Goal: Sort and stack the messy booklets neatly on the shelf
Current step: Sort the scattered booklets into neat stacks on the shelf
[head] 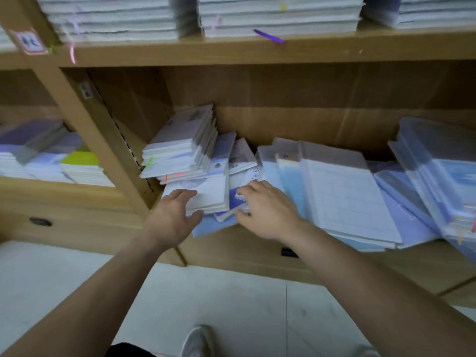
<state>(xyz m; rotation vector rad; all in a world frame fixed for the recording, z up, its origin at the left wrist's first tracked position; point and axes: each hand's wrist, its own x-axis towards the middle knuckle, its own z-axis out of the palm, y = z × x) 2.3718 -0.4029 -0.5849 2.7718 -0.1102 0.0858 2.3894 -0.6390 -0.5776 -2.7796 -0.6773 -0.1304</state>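
The one camera sits on my head and looks forward and down, close in on the wooden shelf [231,51]. My forearms run up from the bottom corners to my left hand [175,217] and right hand [268,212], which meet at the booklets [206,194] near the middle. The wide lens bows the boards. The floor [77,274] fills the lower edge, with what seems to be my shoe [198,341] at the very bottom.

Looking like school/office stockroom: wooden shelving [257,51] carrying booklets [278,19] in tall stacks, label [28,41] sticking on upright, plastic folders [438,161] piling at rt, tiled floor [226,305].
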